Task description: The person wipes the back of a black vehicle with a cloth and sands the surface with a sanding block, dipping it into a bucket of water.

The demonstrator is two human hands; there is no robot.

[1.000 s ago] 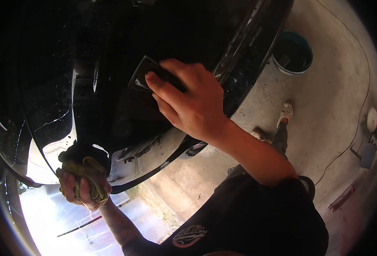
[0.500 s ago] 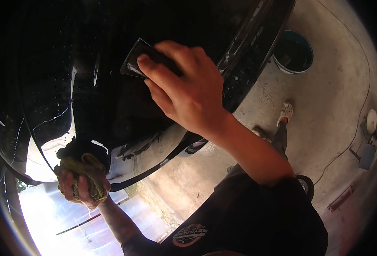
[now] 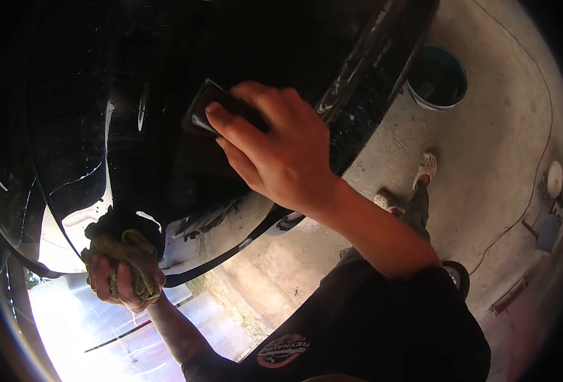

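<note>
A glossy black car panel [image 3: 160, 153] fills the upper left, with water drops on it. My right hand [image 3: 281, 140] grips a dark flat block [image 3: 200, 114] against the panel, thumb and fingers on its sides. At the lower left, my left hand [image 3: 123, 283] is wrapped round a bunched olive-green cloth [image 3: 132, 254], held at the panel's lower edge beside a bright reflection.
On the concrete floor [image 3: 485, 159] at the upper right stands a dark bucket [image 3: 437, 76] with liquid. A thin cable curves down the right side near a grey-blue object [image 3: 548, 232]. A red bar [image 3: 509, 295] lies lower down. My shoes show mid-right.
My right hand and the dark block have slid a little down the panel, toward me. My left hand and the cloth have stayed in place.
</note>
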